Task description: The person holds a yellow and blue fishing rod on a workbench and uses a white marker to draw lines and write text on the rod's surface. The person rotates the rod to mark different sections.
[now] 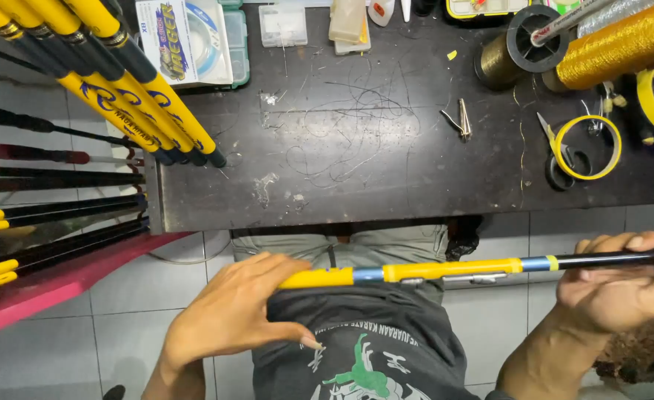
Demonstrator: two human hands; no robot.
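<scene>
Head view: we hold a slender yellow-and-black fishing rod section with blue bands (445,268) level across our lap, below the bench edge. Our left hand (230,311) is unclenched, fingers spread, with the fingertips resting on the rod's yellow end. Our right hand (623,285) is clenched around the black part of the same rod.

Risk, in our judgement: the left hand only steadies the rod, so a twist from the right could let the yellow end slip off the fingertips. The small metal guide under the rod between the hands could also catch on the dark printed shirt (356,348).

Beyond the hands lies a scratched dark worktop (341,148) strewn with loose thread. Past the right hand sit a yellow tape ring (586,148) and gold thread spools (623,44). Past the left hand lean bundled yellow-and-black rods (119,89). The floor is pale tile.
</scene>
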